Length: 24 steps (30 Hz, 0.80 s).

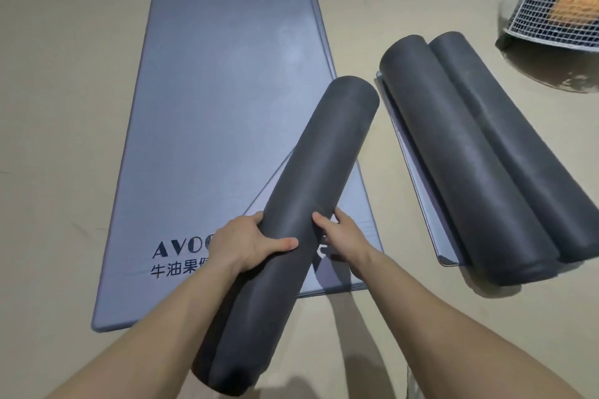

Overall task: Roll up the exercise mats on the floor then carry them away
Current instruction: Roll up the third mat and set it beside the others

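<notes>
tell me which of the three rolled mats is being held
The centre roll, gripped by the left hand and the right hand. The two other rolls lie side by side on the right, untouched.

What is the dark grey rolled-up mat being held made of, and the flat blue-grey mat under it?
The dark grey rolled-up mat looks like soft foam or rubber: matte, thick, curled into a smooth tube. The flat blue-grey mat seems similar foam, with a faint sheen and printed letters.
</notes>
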Each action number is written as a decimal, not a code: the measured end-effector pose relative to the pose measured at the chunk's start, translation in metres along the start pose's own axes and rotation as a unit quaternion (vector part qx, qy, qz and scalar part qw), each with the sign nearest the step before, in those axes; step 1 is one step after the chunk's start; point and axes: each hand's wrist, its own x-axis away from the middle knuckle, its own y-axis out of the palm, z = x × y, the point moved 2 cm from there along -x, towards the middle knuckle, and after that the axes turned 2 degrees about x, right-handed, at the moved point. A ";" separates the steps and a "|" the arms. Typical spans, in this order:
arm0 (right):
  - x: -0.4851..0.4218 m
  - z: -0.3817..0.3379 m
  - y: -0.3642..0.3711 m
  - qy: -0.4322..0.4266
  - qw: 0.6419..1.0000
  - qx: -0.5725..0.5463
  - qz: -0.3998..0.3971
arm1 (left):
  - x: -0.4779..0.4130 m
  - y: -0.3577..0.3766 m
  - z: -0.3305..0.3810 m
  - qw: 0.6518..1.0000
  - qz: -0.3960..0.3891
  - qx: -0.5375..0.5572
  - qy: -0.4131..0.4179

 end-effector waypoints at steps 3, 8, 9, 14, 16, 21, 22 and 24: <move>-0.006 0.000 -0.012 -0.024 0.999 -0.029 0.013 | -0.004 0.002 0.012 0.999 -0.004 0.044 0.006; -0.028 -0.013 -0.054 -0.052 0.994 -0.019 0.093 | -0.029 0.031 0.062 0.983 -0.033 0.178 0.021; -0.035 -0.016 -0.070 -0.059 0.992 0.005 0.108 | -0.036 0.040 0.076 0.975 -0.039 0.216 0.024; -0.052 -0.049 -0.140 -0.070 0.976 0.146 0.144 | -0.068 0.079 0.141 0.933 -0.045 0.356 0.024; -0.060 -0.059 -0.159 -0.060 0.964 0.203 0.164 | -0.080 0.088 0.162 0.926 -0.040 0.373 0.025; -0.074 -0.060 -0.190 -0.039 0.946 0.249 0.204 | -0.103 0.112 0.200 0.913 -0.057 0.402 0.041; -0.075 -0.059 -0.196 -0.040 0.939 0.264 0.219 | -0.107 0.119 0.207 0.905 -0.074 0.418 0.037; -0.079 -0.056 -0.205 -0.050 0.920 0.301 0.248 | -0.118 0.132 0.218 0.890 -0.104 0.442 0.029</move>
